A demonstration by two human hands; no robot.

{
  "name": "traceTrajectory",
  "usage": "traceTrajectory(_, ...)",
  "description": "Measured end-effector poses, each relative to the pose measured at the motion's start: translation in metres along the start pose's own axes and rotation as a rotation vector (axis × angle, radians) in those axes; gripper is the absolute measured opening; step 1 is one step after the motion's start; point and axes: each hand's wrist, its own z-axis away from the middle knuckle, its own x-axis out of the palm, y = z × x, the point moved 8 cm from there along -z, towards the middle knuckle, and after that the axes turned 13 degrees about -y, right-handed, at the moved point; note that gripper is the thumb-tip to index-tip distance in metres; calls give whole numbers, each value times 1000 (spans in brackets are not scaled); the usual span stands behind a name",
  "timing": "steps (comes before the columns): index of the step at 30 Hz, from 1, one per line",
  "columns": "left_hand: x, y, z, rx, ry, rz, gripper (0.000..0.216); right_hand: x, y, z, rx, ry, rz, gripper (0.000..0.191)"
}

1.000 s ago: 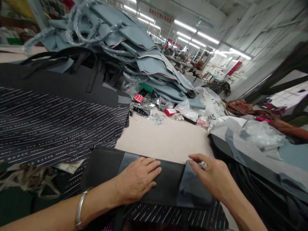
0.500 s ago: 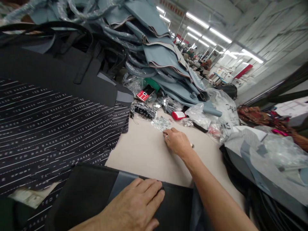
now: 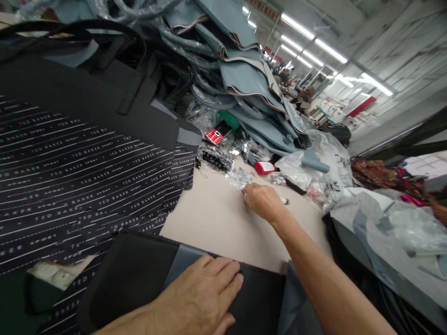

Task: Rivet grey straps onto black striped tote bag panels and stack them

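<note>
Small pieces (image 3: pixel 239 177) beyond flat black panel (image 3: pixel 261 287)

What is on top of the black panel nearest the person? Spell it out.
The left hand rests palm-down on the black panel, partly covering its blue-grey band. The surface beneath the hand cannot be seen.

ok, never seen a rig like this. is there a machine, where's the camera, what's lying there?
No machine: these are one person's two bare hands. The camera is on that person's head, looking forward and down. The left hand lies flat on a black leather-like piece with a blue-grey band. The right hand reaches over a beige work surface, fingertips beside small shiny pieces; whether it holds anything is unclear. To the left is black cloth printed with white lines and lettering; behind lies a stack of light-blue leather-like panels.
</note>
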Motion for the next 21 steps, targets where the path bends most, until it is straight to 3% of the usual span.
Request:
traceTrajectory(5,-10,2,2,-15,2,52,40,-14,18,38,57,-7,-254,32)
traceTrajectory(10,-6,4,1,4,-46,80,40,-11,2,104,45,-37,-576,28)
traceTrajectory(16,-1,6,0,-5,-124,66,40,28,-31,152,10,-109,-607,23)
traceTrajectory(21,0,8,-1,19,-145,42,36,49,-40,165,37,-34,-662,22)
